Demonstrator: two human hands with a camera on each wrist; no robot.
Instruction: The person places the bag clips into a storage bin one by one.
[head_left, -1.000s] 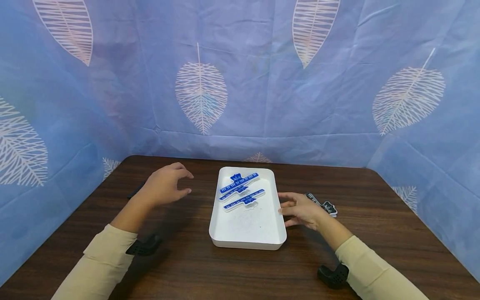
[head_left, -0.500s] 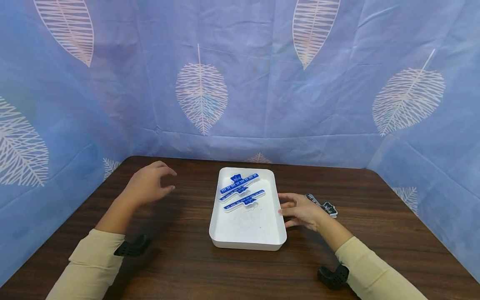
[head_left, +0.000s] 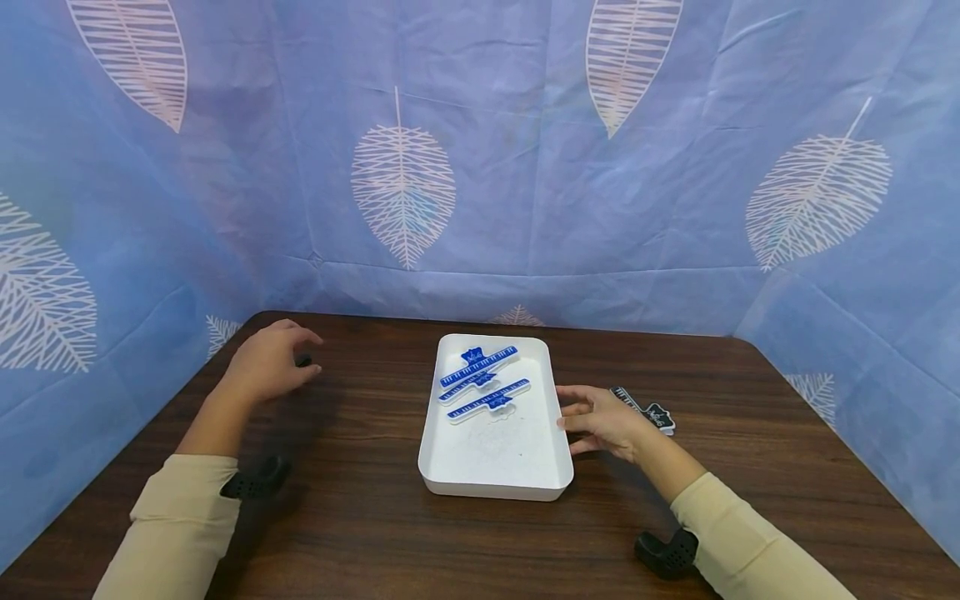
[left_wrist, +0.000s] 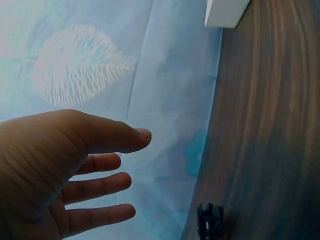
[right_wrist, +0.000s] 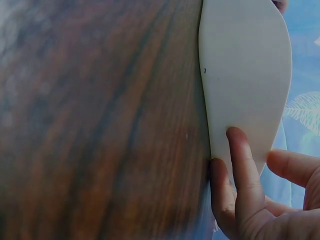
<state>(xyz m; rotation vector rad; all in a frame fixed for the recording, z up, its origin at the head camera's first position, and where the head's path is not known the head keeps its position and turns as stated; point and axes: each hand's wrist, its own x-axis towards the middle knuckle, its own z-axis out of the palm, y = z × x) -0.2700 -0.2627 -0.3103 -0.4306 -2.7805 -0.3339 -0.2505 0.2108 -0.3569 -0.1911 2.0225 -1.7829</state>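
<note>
My left hand (head_left: pixel 267 362) hovers over the left side of the table, fingers spread from the thumb, with nothing in its grasp. Just past it, a black clip (left_wrist: pixel 210 222) lies on the wood, mostly hidden by the hand in the head view. My right hand (head_left: pixel 600 423) touches the right side of a white tray (head_left: pixel 498 492); its fairly straight fingers (right_wrist: pixel 245 172) press the outer wall while the thumb meets the rim. Inside the tray lie a blue keyboard-patterned page clip (head_left: pixel 480 367) at the back and two more in front of it.
A black-and-white keyboard-patterned page clip (head_left: pixel 645 411) lies on the dark wooden table (head_left: pixel 720 467), behind the right hand. Blue leaf-print cloth (head_left: pixel 495 208) hangs around the table's back and sides. Black wrist devices (head_left: pixel 255 477) protrude below both forearms.
My left hand has moved left, away from the tray, and now overlaps the black clip there. The right hand, the tray and its blue clips have stayed put.
</note>
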